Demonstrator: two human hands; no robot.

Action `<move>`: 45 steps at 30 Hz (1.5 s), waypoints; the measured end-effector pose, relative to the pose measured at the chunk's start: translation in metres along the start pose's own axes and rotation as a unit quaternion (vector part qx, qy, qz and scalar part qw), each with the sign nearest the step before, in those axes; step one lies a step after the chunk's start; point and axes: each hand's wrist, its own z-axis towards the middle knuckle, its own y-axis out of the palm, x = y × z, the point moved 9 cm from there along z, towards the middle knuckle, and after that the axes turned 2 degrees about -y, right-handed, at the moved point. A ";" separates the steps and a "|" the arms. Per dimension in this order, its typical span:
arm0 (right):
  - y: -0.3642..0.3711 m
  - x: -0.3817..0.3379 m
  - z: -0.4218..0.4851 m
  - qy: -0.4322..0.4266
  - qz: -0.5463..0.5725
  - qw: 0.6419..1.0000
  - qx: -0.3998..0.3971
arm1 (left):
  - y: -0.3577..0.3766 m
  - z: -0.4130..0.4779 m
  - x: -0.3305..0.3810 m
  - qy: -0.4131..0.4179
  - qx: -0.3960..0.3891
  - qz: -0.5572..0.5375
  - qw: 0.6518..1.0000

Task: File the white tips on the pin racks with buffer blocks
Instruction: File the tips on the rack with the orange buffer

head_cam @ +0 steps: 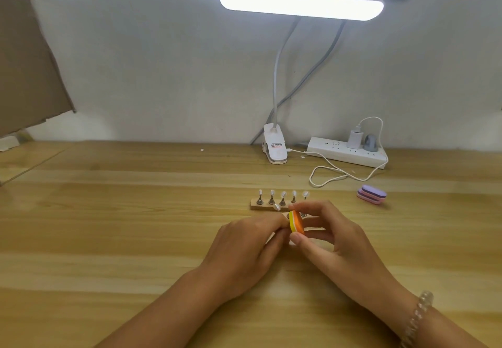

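The right hand (330, 239) gripped the small orange buffer block (296, 222), striped yellow and white on one side, between thumb and fingers, over the middle of the wooden desk (135, 225). The left hand (244, 244) had its fingertips bunched at the block's 9 o'clock side. What they pinched was hidden, so I could not tell if they held a tip. Just past the hands, at 12 o'clock, stood the little wooden pin rack (258, 207) with five white tips (283, 194) up on metal pins. Short, soft rubs seemed best, with the left hand kept steady. The rack was very near the knuckles, so a big push forward could have knocked it. Purple and pink buffer blocks (371, 195) lay at 2 o'clock, well apart. The desk showed only wood at 9 o'clock, good room for moving.
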 end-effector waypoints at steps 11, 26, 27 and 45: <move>0.008 0.007 -0.002 0.052 0.096 0.994 -0.022 | 0.001 0.005 -0.011 -0.017 0.005 -0.073 0.997; -0.001 -0.007 -0.001 -0.021 0.011 0.999 0.024 | 0.005 0.005 -0.005 -0.011 -0.019 -0.129 0.991; 0.001 -0.012 -0.002 -0.044 -0.008 0.999 0.020 | 0.004 0.006 -0.008 -0.020 -0.015 -0.145 0.989; -0.018 0.007 0.001 0.049 0.044 0.993 0.094 | 0.004 0.008 -0.012 -0.043 -0.019 -0.259 0.965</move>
